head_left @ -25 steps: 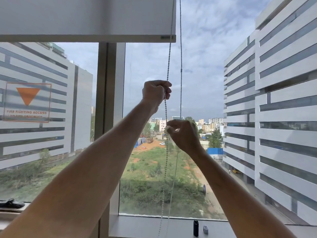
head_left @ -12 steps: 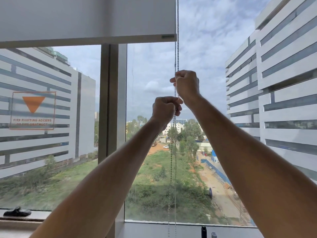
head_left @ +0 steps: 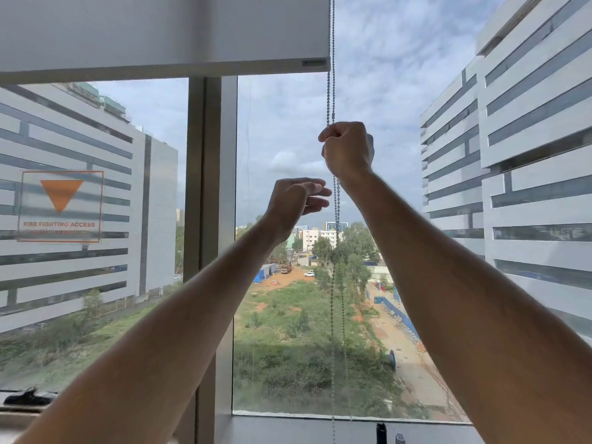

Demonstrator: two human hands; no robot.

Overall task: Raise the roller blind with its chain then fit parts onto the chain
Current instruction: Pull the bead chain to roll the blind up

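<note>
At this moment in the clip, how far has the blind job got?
Done so far: the roller blind is raised high, its bottom bar near the top of the window. In hand: the right hand grips the chain for a pull, while the left hand hovers open beside it. Left: nothing is fitted on the chain yet; two small parts stand on the sill below.
</note>
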